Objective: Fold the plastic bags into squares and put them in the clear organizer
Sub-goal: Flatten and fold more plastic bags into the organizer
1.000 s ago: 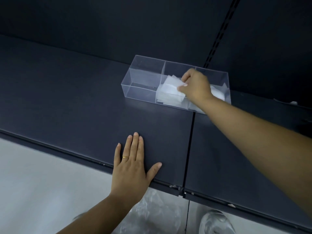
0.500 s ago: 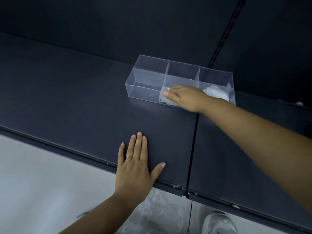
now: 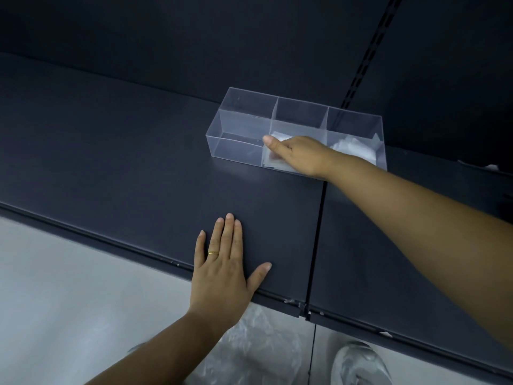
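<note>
A clear three-compartment organizer stands at the back of a dark shelf. My right hand reaches into its middle compartment and presses down on a folded white plastic bag, thumb stretched along the front wall. The fingers are mostly hidden behind the back of the hand. Another folded white bag lies in the right compartment, and the left compartment holds nothing. My left hand rests flat on the shelf near its front edge, fingers straight, a gold ring on one finger.
Crumpled clear plastic bags lie on the pale floor below the shelf edge, beside a grey shoe. A seam splits the shelf into two panels. A slotted upright runs up the dark back wall. A white scrap sits far right.
My right hand carried the folded white bag down into the middle compartment and now pushes it flat. The left hand stayed flat in place.
</note>
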Action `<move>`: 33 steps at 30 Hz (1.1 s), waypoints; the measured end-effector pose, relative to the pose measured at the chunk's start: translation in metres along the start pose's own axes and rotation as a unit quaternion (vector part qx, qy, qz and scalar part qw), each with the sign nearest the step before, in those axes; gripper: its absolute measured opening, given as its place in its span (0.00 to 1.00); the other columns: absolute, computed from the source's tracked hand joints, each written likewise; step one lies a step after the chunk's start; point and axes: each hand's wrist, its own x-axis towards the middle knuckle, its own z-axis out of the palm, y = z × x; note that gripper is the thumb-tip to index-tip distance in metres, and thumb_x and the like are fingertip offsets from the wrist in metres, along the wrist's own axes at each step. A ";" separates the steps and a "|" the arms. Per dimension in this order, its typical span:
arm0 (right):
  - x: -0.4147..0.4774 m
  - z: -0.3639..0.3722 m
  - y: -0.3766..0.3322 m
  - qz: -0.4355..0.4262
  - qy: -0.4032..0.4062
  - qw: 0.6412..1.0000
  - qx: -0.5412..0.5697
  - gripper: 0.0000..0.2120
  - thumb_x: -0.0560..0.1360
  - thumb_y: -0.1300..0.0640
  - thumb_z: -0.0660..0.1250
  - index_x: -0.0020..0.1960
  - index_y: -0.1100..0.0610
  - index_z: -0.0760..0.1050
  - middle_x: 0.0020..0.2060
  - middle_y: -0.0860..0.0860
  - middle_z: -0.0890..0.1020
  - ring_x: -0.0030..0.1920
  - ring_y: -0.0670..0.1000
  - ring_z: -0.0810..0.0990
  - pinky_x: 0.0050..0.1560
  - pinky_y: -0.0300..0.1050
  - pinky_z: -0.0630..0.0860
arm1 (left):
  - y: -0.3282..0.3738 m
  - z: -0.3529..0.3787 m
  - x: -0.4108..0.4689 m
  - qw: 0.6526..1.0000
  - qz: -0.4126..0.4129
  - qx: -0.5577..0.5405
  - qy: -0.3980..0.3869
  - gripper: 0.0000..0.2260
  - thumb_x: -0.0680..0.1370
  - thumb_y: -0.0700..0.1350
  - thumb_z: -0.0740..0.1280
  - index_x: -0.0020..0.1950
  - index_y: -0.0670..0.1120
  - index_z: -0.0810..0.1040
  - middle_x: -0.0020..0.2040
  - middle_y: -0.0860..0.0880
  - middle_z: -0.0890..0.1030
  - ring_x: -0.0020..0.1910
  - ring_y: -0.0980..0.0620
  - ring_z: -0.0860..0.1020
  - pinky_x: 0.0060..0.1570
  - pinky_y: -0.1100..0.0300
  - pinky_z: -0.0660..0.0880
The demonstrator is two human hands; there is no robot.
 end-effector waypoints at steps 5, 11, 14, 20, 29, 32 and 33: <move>-0.027 -0.001 -0.016 -0.036 0.116 0.992 0.018 0.27 0.81 0.38 0.48 0.49 0.57 0.76 0.52 0.53 0.80 0.56 0.55 0.76 0.58 0.50 0.72 | -0.003 -0.003 0.001 1.000 0.013 -0.017 0.009 0.38 0.78 0.67 0.39 0.77 0.41 0.55 0.77 0.44 0.57 0.77 0.46 0.54 0.74 0.44 0.53; -0.174 0.093 -0.049 -0.310 0.155 0.927 0.143 0.15 0.81 0.50 0.56 0.47 0.57 0.77 0.44 0.50 0.77 0.46 0.50 0.76 0.47 0.45 0.73 | -0.028 -0.003 -0.010 0.997 0.056 -0.038 0.021 0.35 0.79 0.66 0.41 0.77 0.44 0.60 0.77 0.45 0.60 0.76 0.45 0.57 0.73 0.42 0.53; -0.223 0.173 -0.035 -0.248 -0.091 0.959 0.104 0.21 0.79 0.39 0.57 0.60 0.53 0.74 0.57 0.48 0.75 0.57 0.48 0.73 0.56 0.47 0.72 | -0.037 -0.001 -0.018 0.998 0.052 -0.041 0.021 0.33 0.79 0.65 0.45 0.78 0.46 0.58 0.78 0.48 0.58 0.77 0.47 0.54 0.75 0.44 0.49; -0.218 0.268 0.018 -0.186 -0.160 0.961 -0.125 0.21 0.72 0.42 0.66 0.60 0.51 0.69 0.57 0.50 0.69 0.59 0.53 0.69 0.59 0.47 0.65 | -0.042 0.000 -0.023 0.997 0.046 -0.052 0.018 0.33 0.79 0.65 0.44 0.78 0.47 0.55 0.79 0.49 0.55 0.78 0.48 0.50 0.75 0.47 0.43; -0.228 0.187 -0.045 -0.170 -0.113 0.947 0.248 0.11 0.76 0.47 0.61 0.41 0.53 0.70 0.39 0.47 0.76 0.42 0.48 0.75 0.44 0.48 0.74 | -0.056 -0.044 -0.037 0.930 0.026 -0.338 -0.140 0.32 0.76 0.67 0.46 0.75 0.52 0.64 0.78 0.57 0.57 0.76 0.62 0.47 0.74 0.63 0.39; -0.216 0.121 -0.065 -0.112 -0.002 0.926 0.361 0.11 0.77 0.46 0.64 0.41 0.52 0.72 0.32 0.49 0.78 0.31 0.46 0.77 0.33 0.41 0.74 | -0.062 -0.080 -0.047 0.800 0.015 -0.548 -0.246 0.29 0.75 0.69 0.50 0.69 0.57 0.72 0.65 0.64 0.75 0.68 0.67 0.67 0.70 0.66 0.58; -0.208 0.103 -0.066 -0.086 0.035 0.913 0.397 0.12 0.77 0.48 0.66 0.40 0.54 0.72 0.28 0.49 0.78 0.27 0.44 0.75 0.30 0.38 0.73 | -0.062 -0.090 -0.048 0.772 0.027 -0.575 -0.270 0.27 0.74 0.66 0.55 0.69 0.56 0.71 0.64 0.62 0.77 0.65 0.64 0.72 0.68 0.62 0.64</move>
